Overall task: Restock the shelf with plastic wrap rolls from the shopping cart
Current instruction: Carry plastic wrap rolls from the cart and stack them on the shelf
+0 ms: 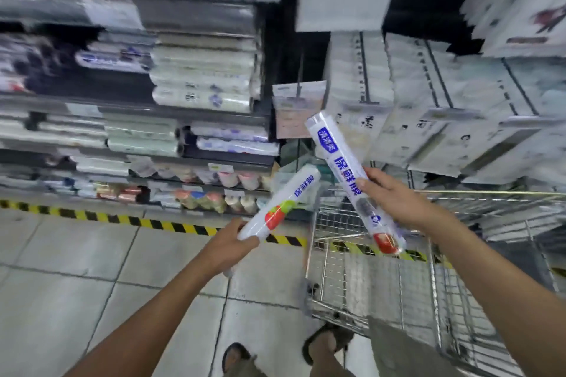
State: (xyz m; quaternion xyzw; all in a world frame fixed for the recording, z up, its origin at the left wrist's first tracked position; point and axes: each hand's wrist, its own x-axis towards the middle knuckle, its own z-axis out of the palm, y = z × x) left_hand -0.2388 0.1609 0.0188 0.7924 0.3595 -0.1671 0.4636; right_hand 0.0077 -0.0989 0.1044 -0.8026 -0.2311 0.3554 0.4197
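My left hand (228, 246) grips the near end of a white plastic wrap roll (281, 202) with blue lettering and a red-green picture; the roll points up and to the right. My right hand (395, 197) holds a second, similar plastic wrap roll (337, 159) around its middle, tilted with its top end to the upper left. Both rolls hang in the air above the front of the wire shopping cart (352, 278). The shelf (190, 119) on the left carries stacked rolls on several levels, blurred by motion.
White packaged goods (444, 107) fill the racks at the right, above the cart. A yellow-black warning stripe (147, 220) runs along the floor at the shelf's foot. Grey floor tiles (76, 269) lie at the lower left, and my sandalled feet (327, 343) stand beside the cart.
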